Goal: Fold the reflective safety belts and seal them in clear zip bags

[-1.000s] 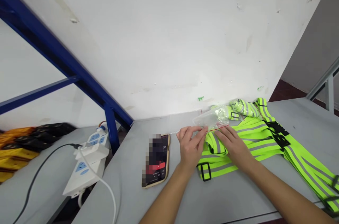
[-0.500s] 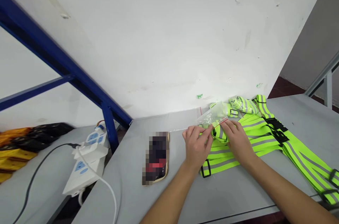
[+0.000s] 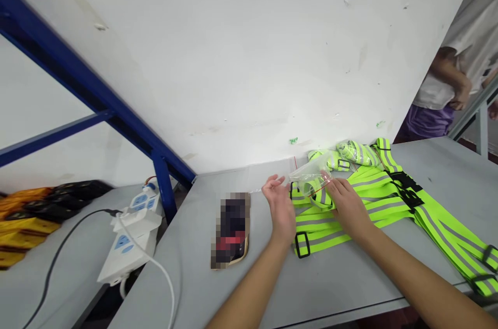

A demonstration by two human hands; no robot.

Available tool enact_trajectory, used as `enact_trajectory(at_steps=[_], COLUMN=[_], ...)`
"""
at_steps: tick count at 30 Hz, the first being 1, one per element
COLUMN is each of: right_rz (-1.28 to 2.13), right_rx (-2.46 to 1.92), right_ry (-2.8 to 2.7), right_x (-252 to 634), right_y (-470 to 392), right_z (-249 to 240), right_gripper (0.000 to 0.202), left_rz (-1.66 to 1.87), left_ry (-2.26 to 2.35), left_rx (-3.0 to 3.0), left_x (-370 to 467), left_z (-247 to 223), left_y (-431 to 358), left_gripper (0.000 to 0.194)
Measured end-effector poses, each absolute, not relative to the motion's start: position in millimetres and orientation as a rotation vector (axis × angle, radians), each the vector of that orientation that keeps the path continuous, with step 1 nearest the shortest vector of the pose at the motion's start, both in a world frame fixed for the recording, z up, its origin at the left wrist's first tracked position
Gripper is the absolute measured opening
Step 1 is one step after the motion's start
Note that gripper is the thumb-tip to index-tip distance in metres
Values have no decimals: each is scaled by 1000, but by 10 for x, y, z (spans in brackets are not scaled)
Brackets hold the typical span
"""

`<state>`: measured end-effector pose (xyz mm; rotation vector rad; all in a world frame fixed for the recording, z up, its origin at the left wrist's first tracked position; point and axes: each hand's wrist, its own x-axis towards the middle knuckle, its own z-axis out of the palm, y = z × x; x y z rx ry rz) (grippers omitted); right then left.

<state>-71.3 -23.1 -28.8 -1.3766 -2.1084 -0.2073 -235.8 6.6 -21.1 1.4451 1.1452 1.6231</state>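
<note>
A clear zip bag (image 3: 307, 170) with a red seal line lies over a rolled yellow-green reflective strap (image 3: 321, 199), which is partly inside its mouth. My right hand (image 3: 348, 207) is closed on the bag's edge beside the roll. Just left of the bag, my left hand (image 3: 280, 208) is raised with fingers apart, holding nothing. Beneath and to the right spread flat reflective straps (image 3: 385, 209) with black buckles. Two bagged rolls (image 3: 358, 154) rest against the wall.
A pixelated phone-like item (image 3: 230, 230) lies on the grey table (image 3: 194, 277). At left are a white power strip (image 3: 130, 246), cables, a blue frame (image 3: 132, 116) and black, orange and yellow packs (image 3: 35, 217). Another person (image 3: 439, 90) stands beyond the wall.
My left hand has let go of the bag and roll and moved slightly left, its fingers opening. Another person has come into view at the upper right.
</note>
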Motion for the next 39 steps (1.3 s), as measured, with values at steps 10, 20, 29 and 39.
enact_trajectory(at_steps=[10,20,29,39], right_rz=[329,762,971,698], right_rx=[-1406,-1127,-1050,-1226], right_ry=[-1765,-1734,-1794,-1786], right_x=[-772,-676,-683,-652], right_y=[-272,-308,-346,-263], right_z=[-288,-244,-190,-149], right_gripper=[92,89,74,61], left_rz=[1843,1061,903,1315], left_ry=[1223,988,957,1214], left_rx=[1715,1961,2096,2560], left_x=[-2408,-2555,-2656,-2583], left_z=[-220,-67,57,-49], left_y=[-62,162,176,108], left_gripper=[9,29,19,18])
